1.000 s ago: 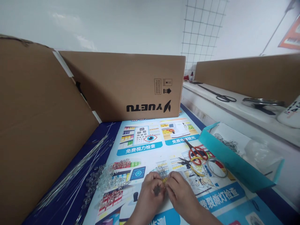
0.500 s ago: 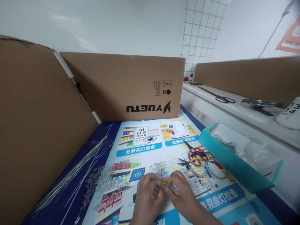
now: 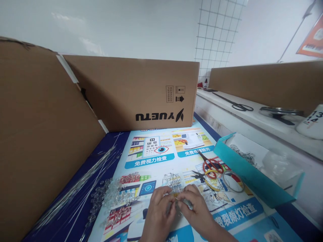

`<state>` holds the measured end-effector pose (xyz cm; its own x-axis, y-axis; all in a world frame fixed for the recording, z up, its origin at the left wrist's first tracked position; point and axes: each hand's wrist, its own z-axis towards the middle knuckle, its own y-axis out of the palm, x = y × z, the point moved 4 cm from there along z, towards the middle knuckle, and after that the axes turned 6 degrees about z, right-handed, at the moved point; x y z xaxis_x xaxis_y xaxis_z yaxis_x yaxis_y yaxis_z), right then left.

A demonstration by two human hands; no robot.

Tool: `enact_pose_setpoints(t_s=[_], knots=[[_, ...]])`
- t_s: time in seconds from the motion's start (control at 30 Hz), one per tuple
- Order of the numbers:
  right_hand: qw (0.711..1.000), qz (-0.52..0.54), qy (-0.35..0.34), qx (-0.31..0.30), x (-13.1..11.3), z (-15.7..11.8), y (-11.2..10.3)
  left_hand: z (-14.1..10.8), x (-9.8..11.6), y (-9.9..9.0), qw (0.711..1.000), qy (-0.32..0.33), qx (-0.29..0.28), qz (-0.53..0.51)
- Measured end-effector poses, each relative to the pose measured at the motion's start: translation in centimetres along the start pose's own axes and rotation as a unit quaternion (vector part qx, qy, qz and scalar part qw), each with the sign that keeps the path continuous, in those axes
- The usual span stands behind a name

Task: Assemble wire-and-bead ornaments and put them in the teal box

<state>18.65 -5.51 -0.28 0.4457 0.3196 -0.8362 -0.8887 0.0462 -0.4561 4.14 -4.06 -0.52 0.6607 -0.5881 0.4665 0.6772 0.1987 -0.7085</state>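
Note:
My left hand (image 3: 161, 210) and my right hand (image 3: 193, 205) meet low in the middle of the view, fingertips almost touching. Both are closed in a pinch on a thin wire (image 3: 176, 198); its ends and anything threaded on it are too small to make out. Just beyond the fingers lies a tangle of fine wire pieces (image 3: 172, 180). To the left of my left hand, many clear beads (image 3: 117, 193) are spread over the printed mat (image 3: 151, 169). Red-handled scissors (image 3: 212, 168) and yellow-handled scissors (image 3: 210, 179) rest to the right of the hands.
Long straight wires (image 3: 83, 178) lie on the blue cloth at left. A roll of wire (image 3: 233, 181) sits beside the scissors. At right is a teal box (image 3: 257, 181) holding small clear pieces. Cardboard (image 3: 131, 94) walls the back and left; a white ledge (image 3: 254, 109) carries black scissors.
My hands stay together in nearly the same place. The fingers of both hands have shifted slightly around the wire. Everything else lies as before.

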Motion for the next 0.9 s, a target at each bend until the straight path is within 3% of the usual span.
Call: enact_pose_setpoints(t_s=[0.3, 0.67, 0.9], knots=[[0.999, -0.038, 0.022, 0.019, -0.2, 0.0, 0.2, -0.3, -0.1, 0.5, 1.0, 0.013, -0.02, -0.003], [0.993, -0.114, -0.026, -0.01, 0.1, -0.1, 0.8, 0.6, -0.1, 0.4, 0.993, -0.038, -0.111, -0.01], [0.992, -0.115, -0.046, -0.026, -0.2, -0.1, 0.8, 0.9, 0.5, 0.0, 0.993, 0.002, -0.116, -0.024]])
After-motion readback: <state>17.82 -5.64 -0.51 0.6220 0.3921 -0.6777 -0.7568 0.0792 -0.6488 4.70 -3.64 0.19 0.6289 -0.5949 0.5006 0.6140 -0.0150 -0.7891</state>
